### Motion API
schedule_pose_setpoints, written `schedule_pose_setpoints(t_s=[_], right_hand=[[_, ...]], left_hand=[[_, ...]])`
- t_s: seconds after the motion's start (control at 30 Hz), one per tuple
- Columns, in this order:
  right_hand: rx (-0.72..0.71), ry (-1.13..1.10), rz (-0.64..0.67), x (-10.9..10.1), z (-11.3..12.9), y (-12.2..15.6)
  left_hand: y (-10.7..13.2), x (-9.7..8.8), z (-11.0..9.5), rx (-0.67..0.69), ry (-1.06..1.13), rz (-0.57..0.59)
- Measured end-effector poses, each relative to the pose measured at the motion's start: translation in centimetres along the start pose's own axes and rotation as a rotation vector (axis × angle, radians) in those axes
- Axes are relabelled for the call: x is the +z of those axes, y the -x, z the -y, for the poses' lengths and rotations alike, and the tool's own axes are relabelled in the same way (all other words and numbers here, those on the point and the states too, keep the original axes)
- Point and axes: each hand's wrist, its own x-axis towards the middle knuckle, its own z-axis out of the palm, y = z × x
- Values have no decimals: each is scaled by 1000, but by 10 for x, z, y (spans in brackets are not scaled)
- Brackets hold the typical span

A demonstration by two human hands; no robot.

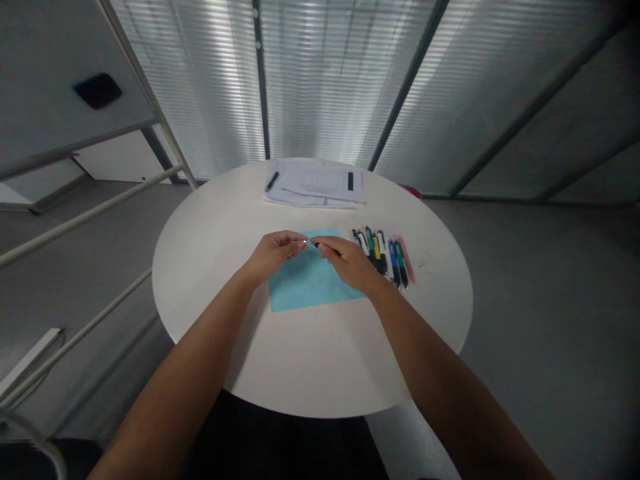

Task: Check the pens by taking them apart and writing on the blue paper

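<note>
Over a light-blue sheet [305,288] on the round white table [210,233], my two hands meet almost fingertip to fingertip. My left hand [274,255] is closed, pinching a small silvery piece [305,241] between thumb and fingers; its exact kind is too small to make out. In the pinch of my right hand [349,259] is a dark pen [315,244], its end pointing at the silvery piece. Most of that pen is hidden by the fingers. Just right of the right hand lies a row of several pens [376,248] in white, green, yellow and blue.
A stack of printed papers [315,183] lies at the table's far side, with a black pen [272,181] on it. A reddish strip [407,259] borders the pen row. Pale metal rails [90,215] run along the left, and a blind-covered glass wall [325,80] stands behind.
</note>
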Motion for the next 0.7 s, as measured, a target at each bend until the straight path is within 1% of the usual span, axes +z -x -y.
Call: schedule_pose_setpoints(t_s=[0.17,0.3,0.43,0.57,0.7], right_hand=[[85,20,-18,2,-2,1],[114,32,-26,4,-3,1],[91,60,-13,4,-2,-1],[28,96,-47,4,-3,-2],[6,98,-57,5,-6,-2]], left_hand=[[1,1,-1,-45,-29,17],[0,2,0,-57,-74,10],[-1,1,4,-40,-158,14],[-1,0,9,25,-251,33],[-2,-1,11,36,-296,17]])
